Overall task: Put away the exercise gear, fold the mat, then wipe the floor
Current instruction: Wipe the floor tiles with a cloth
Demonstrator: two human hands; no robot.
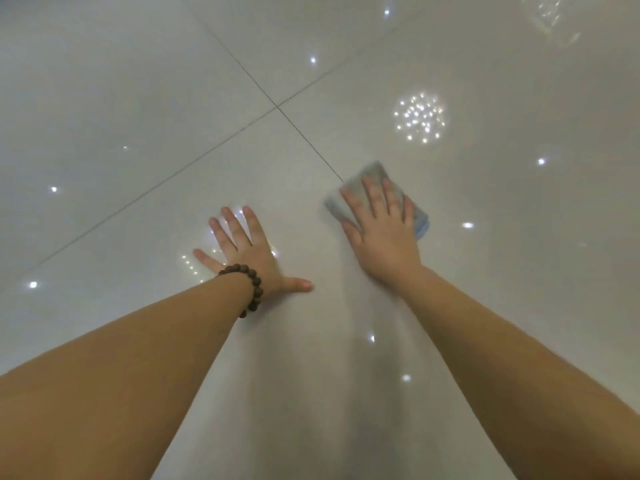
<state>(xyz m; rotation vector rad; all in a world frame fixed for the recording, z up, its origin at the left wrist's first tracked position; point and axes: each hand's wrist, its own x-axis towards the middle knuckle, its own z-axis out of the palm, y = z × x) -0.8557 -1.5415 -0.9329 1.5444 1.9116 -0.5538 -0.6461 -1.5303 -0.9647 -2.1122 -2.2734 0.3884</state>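
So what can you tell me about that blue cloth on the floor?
The cloth is pale blue-grey, soft-looking and folded into a small pad. It lies flat on the shiny pale tiled floor, right at the near end of a dark grout line. The right hand presses on it, palm down with fingers spread, covering its middle. Only its edges and corners show, slightly blurred.

Light: soft, dim | Glare: ceiling-light sparkles on glossy floor (pixel 138 98) | Blur — slight, overall
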